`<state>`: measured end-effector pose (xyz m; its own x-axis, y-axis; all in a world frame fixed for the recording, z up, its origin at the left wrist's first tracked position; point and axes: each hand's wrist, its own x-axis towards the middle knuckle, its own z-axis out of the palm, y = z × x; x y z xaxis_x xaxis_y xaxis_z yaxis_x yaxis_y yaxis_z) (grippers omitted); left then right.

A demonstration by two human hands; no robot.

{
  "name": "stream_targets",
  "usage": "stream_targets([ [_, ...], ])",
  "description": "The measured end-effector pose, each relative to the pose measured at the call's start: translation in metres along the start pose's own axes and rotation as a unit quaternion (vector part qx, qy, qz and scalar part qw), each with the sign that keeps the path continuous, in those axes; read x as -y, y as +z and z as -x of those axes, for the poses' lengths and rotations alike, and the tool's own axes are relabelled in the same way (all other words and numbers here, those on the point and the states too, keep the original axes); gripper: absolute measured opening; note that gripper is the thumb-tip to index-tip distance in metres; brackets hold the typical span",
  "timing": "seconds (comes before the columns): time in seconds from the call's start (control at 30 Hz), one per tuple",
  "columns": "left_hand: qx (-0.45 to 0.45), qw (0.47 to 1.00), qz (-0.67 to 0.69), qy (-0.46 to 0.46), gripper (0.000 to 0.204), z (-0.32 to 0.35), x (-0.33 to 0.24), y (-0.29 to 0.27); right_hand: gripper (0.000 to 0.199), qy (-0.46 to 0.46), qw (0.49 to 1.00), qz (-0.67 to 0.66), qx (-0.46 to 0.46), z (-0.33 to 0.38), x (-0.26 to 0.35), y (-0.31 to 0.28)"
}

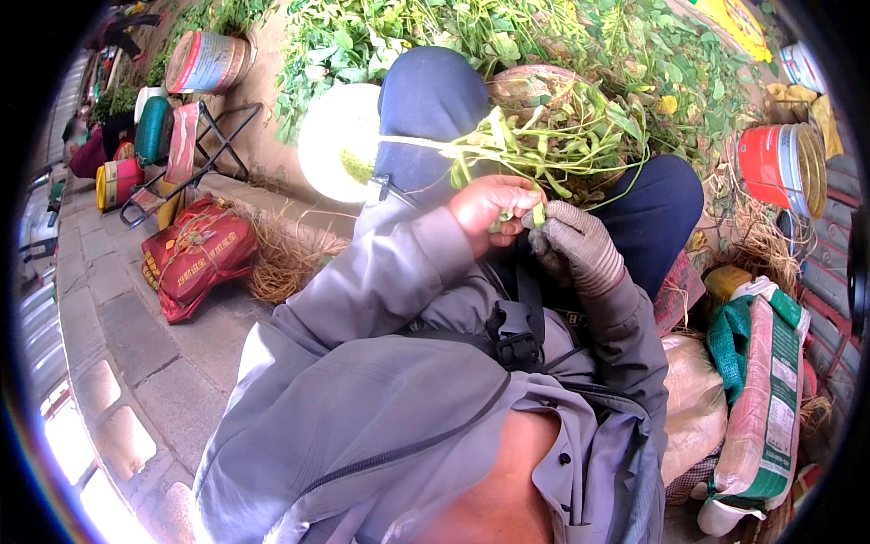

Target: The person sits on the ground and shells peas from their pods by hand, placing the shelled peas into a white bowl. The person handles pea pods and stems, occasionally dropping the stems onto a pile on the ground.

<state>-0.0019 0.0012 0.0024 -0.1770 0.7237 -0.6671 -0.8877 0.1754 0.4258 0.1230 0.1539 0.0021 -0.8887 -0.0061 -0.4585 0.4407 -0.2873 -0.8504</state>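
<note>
A leafy green bean plant (562, 159) with several pods lies across my knees, its pale stem reaching left over the left knee. Just below it, my left hand (494, 210), bare, is closed, with green pods (503, 218) showing between its fingers. My right hand (583, 243) wears a grey knitted glove. It is closed beside the left, its fingertips at a single green bean pod (539, 215) between the two hands. Partly behind my left knee stands a bright white bucket (317, 150) with green pods inside.
Cut bean plants (362, 41) are heaped ahead. To the left are a folding stool (217, 150), a paint bucket (210, 62) and a red bag (201, 256). On the right stand a red bucket (770, 168) and a long pink-and-green sack (757, 399).
</note>
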Motion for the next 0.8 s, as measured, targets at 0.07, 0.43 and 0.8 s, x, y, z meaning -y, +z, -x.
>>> stream_targets([
  [0.07,-0.061,0.997,-0.032,0.029,0.015,0.001,0.001,0.009,0.019,-0.025,0.998,0.056,-0.019,-0.004,-0.002,0.002],
  [0.43,0.035,0.997,-0.057,0.046,0.026,0.000,0.001,0.000,0.013,0.047,0.997,-0.057,-0.022,-0.006,-0.011,-0.008],
  [0.8,0.000,0.999,-0.039,0.027,0.020,-0.003,0.002,0.000,0.011,-0.160,0.919,0.322,-0.162,-0.005,-0.006,0.016],
])
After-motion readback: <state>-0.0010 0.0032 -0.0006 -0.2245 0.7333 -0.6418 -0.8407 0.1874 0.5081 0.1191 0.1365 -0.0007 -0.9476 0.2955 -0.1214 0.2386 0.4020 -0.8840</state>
